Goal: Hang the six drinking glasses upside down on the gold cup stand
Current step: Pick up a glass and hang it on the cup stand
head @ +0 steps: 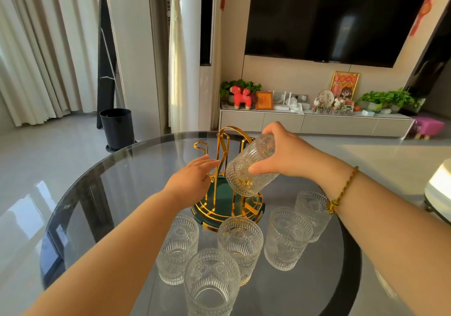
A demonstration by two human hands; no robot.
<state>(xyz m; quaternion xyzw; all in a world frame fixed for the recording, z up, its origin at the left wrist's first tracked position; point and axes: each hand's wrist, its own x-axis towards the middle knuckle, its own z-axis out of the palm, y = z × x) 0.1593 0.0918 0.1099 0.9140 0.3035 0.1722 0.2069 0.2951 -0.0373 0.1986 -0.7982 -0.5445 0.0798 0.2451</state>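
Note:
The gold cup stand (223, 149) with wire prongs and a dark green base (220, 208) stands on the round glass table (136, 169). My right hand (288, 154) grips an embossed clear glass (249, 166), tilted mouth-down over a prong on the stand's right side. My left hand (192, 176) reaches flat toward the stand's left side, fingers together, holding nothing; whether it touches the wire I cannot tell. Several more glasses stand upright in front of the stand, among them the left one (178, 249), the nearest one (211, 284) and a right one (286, 237).
A black bin (118, 127) stands on the floor beyond the table's left edge. A low TV cabinet (312, 120) with ornaments runs along the far wall. A white round object (439, 188) sits off the table's right side.

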